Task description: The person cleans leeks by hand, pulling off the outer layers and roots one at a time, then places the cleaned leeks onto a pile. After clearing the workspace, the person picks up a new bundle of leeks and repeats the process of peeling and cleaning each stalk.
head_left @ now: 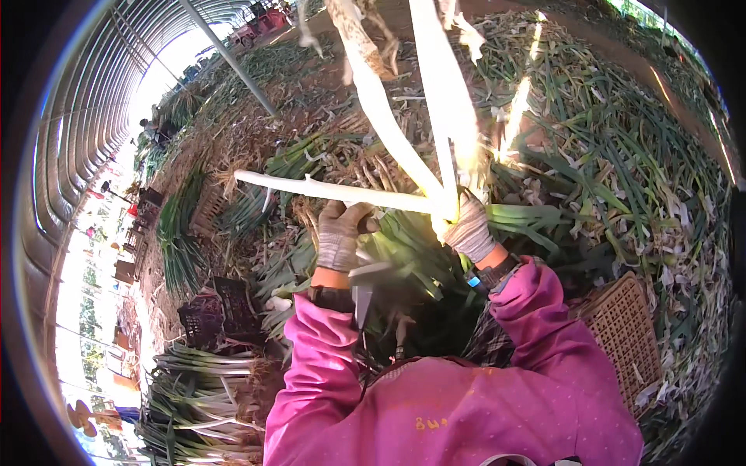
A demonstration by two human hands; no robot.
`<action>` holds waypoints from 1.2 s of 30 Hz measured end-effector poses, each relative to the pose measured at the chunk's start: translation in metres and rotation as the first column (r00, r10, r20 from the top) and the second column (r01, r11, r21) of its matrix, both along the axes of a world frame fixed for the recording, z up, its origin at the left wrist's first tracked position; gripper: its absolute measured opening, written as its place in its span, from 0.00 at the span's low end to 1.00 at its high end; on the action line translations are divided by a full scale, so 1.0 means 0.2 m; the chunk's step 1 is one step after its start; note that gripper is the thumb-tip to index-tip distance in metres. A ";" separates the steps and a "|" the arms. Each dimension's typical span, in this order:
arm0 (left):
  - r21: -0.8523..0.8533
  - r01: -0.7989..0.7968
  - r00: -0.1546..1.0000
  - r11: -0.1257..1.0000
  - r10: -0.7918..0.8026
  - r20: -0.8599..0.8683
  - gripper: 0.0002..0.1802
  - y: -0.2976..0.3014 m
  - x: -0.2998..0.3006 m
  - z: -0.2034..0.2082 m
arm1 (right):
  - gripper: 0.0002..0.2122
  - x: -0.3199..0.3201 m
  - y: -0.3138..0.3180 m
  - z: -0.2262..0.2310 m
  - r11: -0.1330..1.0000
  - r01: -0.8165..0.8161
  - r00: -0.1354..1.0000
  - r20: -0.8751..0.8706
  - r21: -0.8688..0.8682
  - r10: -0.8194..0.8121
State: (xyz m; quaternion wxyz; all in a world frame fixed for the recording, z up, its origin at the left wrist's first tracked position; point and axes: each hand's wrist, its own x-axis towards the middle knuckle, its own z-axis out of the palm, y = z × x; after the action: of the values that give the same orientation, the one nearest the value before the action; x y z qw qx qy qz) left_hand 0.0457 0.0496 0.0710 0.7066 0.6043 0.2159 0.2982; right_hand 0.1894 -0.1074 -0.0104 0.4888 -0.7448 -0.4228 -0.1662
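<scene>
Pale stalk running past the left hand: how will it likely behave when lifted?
The pale stalk is probably fairly stiff: it runs nearly straight past the left hand. It's likely light, being slender. If the green leaves beyond the right hand are its own, that end may flop, since they fan apart.

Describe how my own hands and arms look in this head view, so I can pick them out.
Your left hand and right hand wear pale greyish knitted gloves. Loose, creased magenta-pink sleeves cover both arms: left sleeve, right sleeve. Dark bands show at the left wrist and right wrist; the right one has a small bright blue patch.
</scene>
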 end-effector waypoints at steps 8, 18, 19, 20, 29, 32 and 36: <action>0.257 0.132 0.980 0.957 -0.164 0.110 0.12 0.42 -0.21 -0.14 | 0.07 -0.03 -0.03 0.14 0.826 -0.555 0.780 -0.286 0.095 0.557; 0.971 0.205 0.833 0.124 0.498 -0.240 0.24 -0.03 -0.39 0.38 | 0.08 -0.06 0.00 0.02 0.954 -0.294 0.953 -0.098 -0.064 0.287; 0.936 0.346 0.796 0.066 0.507 -0.331 0.22 0.02 -0.37 0.38 | 0.05 -0.08 0.00 0.03 0.961 -0.262 0.961 0.062 -0.091 0.268; 0.879 0.477 0.748 0.005 0.523 -0.409 0.21 0.06 -0.37 0.39 | 0.03 -0.08 0.01 0.06 0.968 -0.227 0.943 0.226 -0.105 0.245; 0.877 0.480 0.804 0.010 0.395 -0.445 0.11 0.15 -0.37 0.28 | 0.01 -0.03 0.06 -0.15 0.982 -0.142 0.979 0.127 -0.124 0.158; 0.931 0.363 0.846 -0.024 0.427 -0.319 0.12 0.12 -0.39 0.22 | 0.04 -0.06 0.05 -0.05 0.976 -0.113 0.885 0.428 -0.189 0.185; 0.954 0.301 0.824 -0.006 0.505 -0.257 0.10 0.11 -0.38 0.19 | 0.08 -0.06 0.06 -0.05 0.973 -0.086 0.886 0.430 -0.213 0.172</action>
State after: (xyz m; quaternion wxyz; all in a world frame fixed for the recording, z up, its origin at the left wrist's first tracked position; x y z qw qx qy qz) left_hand -0.0303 0.0718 0.1096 -0.0556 0.9556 0.1787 0.2277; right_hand 0.1767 -0.0964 -0.0210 0.3166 -0.6997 -0.5859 -0.2585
